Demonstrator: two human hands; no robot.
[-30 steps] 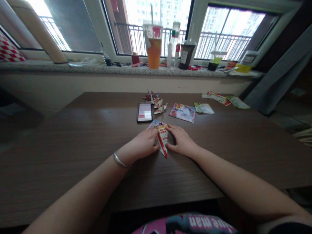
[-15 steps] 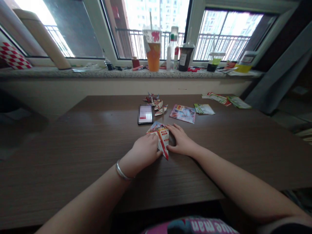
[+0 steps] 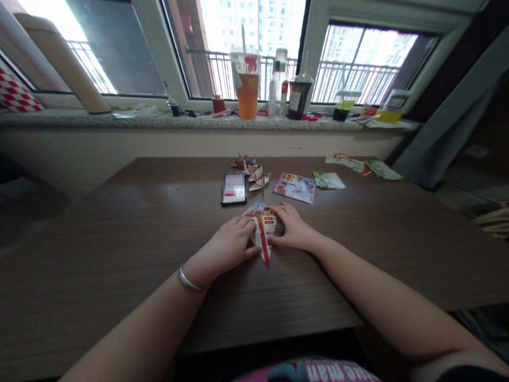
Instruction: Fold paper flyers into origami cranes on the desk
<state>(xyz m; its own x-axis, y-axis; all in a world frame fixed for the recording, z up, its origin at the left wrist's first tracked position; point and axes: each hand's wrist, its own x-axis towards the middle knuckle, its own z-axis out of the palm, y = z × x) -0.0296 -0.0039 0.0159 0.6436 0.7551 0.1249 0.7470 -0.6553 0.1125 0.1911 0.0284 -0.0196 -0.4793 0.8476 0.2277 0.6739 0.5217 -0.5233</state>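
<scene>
A folded sheet of printed paper (image 3: 268,245), kite-shaped with red and yellow stripes and its point toward me, lies on the brown table. On its left side my left hand (image 3: 228,241) holds it, fingers on the upper part and thumb lower down. My right hand (image 3: 296,228) holds the opposite edge, its index finger near the top and its thumb at the lower side. Parts of the paper are hidden under the fingers. Just beyond it rests a phone (image 3: 234,189) with a lit, blurred screen.
Several folded paper figures (image 3: 256,174) sit behind the phone. A colourful printed sheet (image 3: 295,188), a stack of leaflets (image 3: 329,180) and more leaflets (image 3: 384,170) lie to the right. The windowsill (image 3: 159,121) carries a cup of orange drink (image 3: 248,95), bottles and other cups.
My left hand has shifted left and its fingers have uncurled somewhat on the paper. The paper's point has turned slightly to the left, and more of its striped middle shows.
</scene>
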